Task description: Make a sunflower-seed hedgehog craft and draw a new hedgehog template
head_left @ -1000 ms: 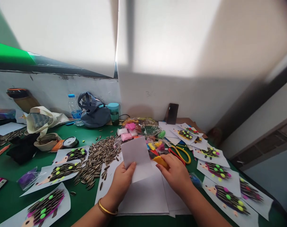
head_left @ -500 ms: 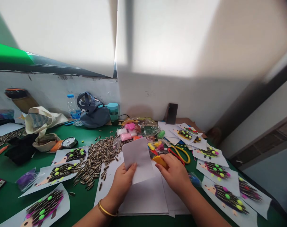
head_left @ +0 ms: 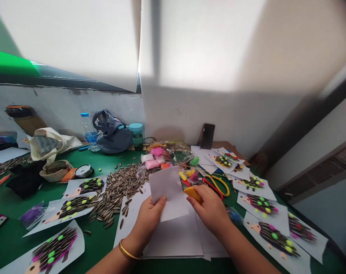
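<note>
Jutting upward from left grip (head_left: 150, 214): white sheet (head_left: 169, 188)

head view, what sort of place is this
Probably a room used for crafts: seed-covered animal pictures lie on the green table, along with a heap of striped seeds and yellow-handled scissors.

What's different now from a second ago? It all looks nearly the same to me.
Only a slight change: the left hand and the small white sheet it holds have shifted a little to the right, toward the right hand. Nothing was picked up or let go. The right hand stays about where it was, gripping the yellow piece; the seed pile and scissors look unchanged.
</note>
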`<state>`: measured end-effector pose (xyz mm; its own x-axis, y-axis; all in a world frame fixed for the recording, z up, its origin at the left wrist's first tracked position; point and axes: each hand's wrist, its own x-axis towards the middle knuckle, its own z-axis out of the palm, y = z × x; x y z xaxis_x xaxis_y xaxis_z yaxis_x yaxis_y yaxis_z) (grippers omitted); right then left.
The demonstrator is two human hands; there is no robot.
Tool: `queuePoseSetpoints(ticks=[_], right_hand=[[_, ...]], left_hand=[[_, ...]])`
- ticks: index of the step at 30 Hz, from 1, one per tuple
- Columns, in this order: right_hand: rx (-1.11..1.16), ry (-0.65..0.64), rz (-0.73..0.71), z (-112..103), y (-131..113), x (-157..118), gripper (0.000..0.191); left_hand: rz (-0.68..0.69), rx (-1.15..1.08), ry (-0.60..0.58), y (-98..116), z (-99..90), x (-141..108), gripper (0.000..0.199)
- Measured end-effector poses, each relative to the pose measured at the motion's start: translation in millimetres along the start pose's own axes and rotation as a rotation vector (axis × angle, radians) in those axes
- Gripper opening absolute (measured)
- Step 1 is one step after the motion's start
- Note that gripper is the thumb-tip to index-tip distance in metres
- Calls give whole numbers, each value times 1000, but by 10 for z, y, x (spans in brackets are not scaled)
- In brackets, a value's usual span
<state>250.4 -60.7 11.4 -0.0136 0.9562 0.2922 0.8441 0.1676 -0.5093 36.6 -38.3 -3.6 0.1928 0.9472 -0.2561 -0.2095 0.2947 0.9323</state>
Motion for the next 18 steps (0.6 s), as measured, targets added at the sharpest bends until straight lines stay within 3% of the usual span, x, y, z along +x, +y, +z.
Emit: queuePoseSetpoints(ticks=[18], right_hand=[[-16,21,15,-20,76,21,30]], left_hand=[[4,-18,1,-48,-46,51,51]])
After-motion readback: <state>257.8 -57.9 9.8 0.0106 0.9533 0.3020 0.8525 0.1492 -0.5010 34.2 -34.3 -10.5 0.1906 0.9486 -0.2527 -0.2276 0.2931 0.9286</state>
